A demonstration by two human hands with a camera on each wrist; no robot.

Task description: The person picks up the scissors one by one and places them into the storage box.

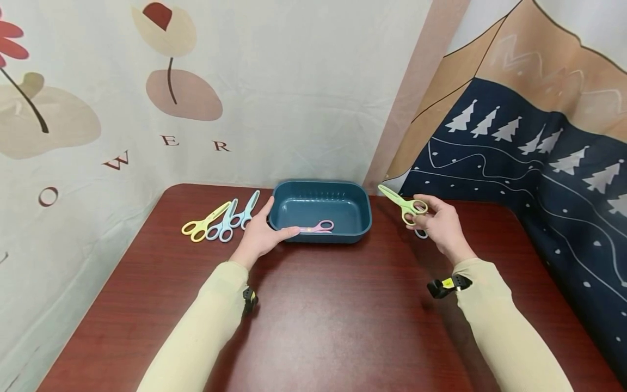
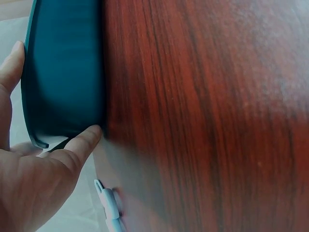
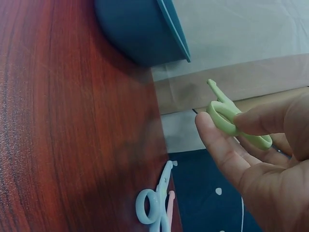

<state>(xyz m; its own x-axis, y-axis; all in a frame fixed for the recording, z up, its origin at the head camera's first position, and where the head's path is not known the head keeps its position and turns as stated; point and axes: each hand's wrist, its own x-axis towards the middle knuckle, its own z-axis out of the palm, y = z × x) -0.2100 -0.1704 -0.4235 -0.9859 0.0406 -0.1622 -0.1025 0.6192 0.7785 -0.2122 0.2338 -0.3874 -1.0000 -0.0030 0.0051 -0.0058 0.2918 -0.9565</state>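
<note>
My left hand (image 1: 259,231) holds the left end of a dark blue rectangular plastic container (image 1: 363,220), its thumb on the front rim. Inside, along the front wall, lies a pair of pink and purple scissors (image 1: 324,225). To the right, my right hand (image 1: 443,228) pinches light green scissors (image 1: 404,203) by the handle loops, above the table. Their tip points back and to the left. Beneath this hand, a pair of light blue scissors (image 3: 164,186) lies on the table, with a pink piece (image 3: 170,208) beside it, partly hidden.
Left of the container lie yellow scissors (image 1: 208,220) and two pairs of light blue scissors (image 1: 227,220), side by side. The reddish-brown table (image 1: 323,316) ends at a pale printed curtain (image 1: 294,109) behind, and a dark blue tree-patterned cloth (image 1: 490,169) hangs at the right.
</note>
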